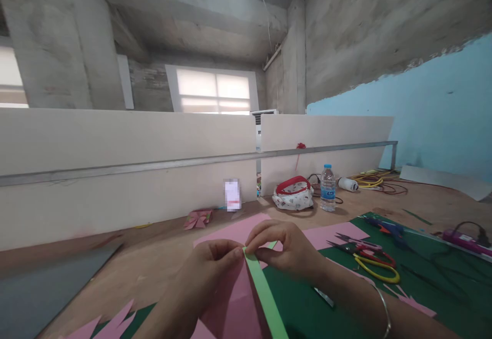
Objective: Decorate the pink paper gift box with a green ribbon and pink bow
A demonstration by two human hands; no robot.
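A light green paper strip (265, 290) runs from my fingertips down toward the bottom edge of the view. My left hand (209, 265) pinches its upper end between thumb and forefinger. Right beside it, the fingers of my right hand (288, 252) are closed on the same end, and a short green piece shows behind that hand. Under the hands lies pink paper (234, 303), partly hidden by them. A green cutting mat (295, 303) spreads beneath and to the right.
Scissors with yellow handles (378, 271) and other scissors lie right on the mat. Pink cut pieces (115, 321) sit at lower left. Farther back are a water bottle (328, 190), a white and red pouch (292, 195), a pink paper bow (198, 219) and cables (374, 181).
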